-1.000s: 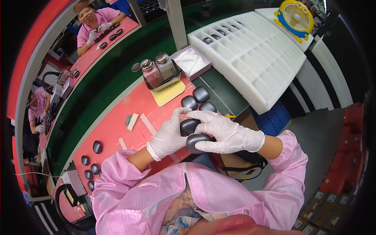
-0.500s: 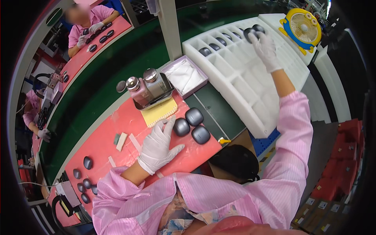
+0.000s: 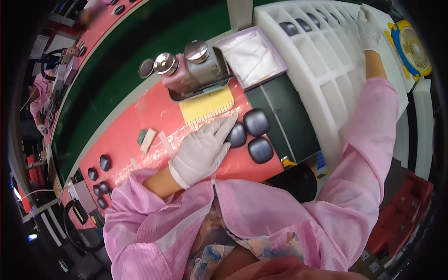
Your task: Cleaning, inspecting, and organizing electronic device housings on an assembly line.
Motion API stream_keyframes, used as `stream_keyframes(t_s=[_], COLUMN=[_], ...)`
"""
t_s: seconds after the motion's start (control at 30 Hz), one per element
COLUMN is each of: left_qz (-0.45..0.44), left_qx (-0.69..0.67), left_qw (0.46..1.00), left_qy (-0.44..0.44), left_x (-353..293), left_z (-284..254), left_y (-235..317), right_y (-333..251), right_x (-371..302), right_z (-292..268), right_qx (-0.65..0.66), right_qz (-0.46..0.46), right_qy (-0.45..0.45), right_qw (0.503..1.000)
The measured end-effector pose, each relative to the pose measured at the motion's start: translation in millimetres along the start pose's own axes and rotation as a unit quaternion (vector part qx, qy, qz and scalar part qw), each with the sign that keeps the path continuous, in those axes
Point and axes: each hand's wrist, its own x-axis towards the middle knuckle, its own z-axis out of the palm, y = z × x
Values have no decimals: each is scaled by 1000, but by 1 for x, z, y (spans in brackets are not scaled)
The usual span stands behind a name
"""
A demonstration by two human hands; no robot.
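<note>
My gloved left hand (image 3: 200,151) lies over the pink work surface, fingers stretched forward. Its fingertips and thumb are at the left edge of a dark, glossy rounded case (image 3: 237,135), apparently touching it. Two similar cases, an upper one (image 3: 256,122) and a lower one (image 3: 260,150), sit close beside it. My right arm reaches far to the right, where my gloved right hand (image 3: 369,31) is over the far end of a white foam tray (image 3: 326,87). Its fingers are bunched downward; whatever is in them is hidden. Several dark cases (image 3: 287,29) stand in the tray's far row of compartments.
Pump-top bottles (image 3: 186,72) stand in a holder behind a yellow notepad (image 3: 207,106). A lilac box (image 3: 254,56) holds white cloths. Smaller dark pieces (image 3: 104,162) lie at the left. A yellow-blue fan (image 3: 410,49) stands beyond the tray; a green belt (image 3: 126,56) runs behind.
My right hand has moved right along the tray; the two dark cases it held no longer show. My left hand's fingers have drawn together beside the nearest case. The view has shifted.
</note>
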Motion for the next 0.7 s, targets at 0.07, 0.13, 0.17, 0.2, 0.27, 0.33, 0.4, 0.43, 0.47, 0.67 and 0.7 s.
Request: stream_keyframes(t_s=[0.07,0.13,0.17,0.2,0.27,0.33,0.4,0.43,0.47,0.67,0.7], left_qz=[-10,43,27,30,88,110,37,48,65,-6,-21], left_qx=[20,-25,-50,-50,-18,1,-24,-35,-32,-260,-325], left_qw=[1000,998,998,998,996,994,997,997,997,965,944], left_qy=[-17,37,23,25,-4,-9,-59,-46,-38,-38,-57], left_x=[-3,4,0,-1,-6,-6,-6,-12,-14,-36,-36], left_z=[-3,2,-1,-2,-7,-3,-6,-6,-6,-6,-2], left_y=[-5,-12,-17,-21,-24,-23,-17,-18,-18,-2,4], right_y=[-77,-116,-166,-215,-272,-288,-293,-298,-298,-299,-300], right_x=[-25,-76,-123,-156,-216,-268,-301,-309,-317,-336,-337], right_z=[-45,-109,-130,-173,-213,-221,-226,-230,-233,-240,-240], right_qx=[258,167,201,143,86,55,93,123,174,447,458], right_qz=[41,-29,-95,-73,-148,-156,-147,-121,-93,50,59], right_qy=[-86,-217,-204,-320,-341,-382,-347,-352,-380,-398,-397], right_qw=[962,961,954,934,924,909,922,920,904,800,793])
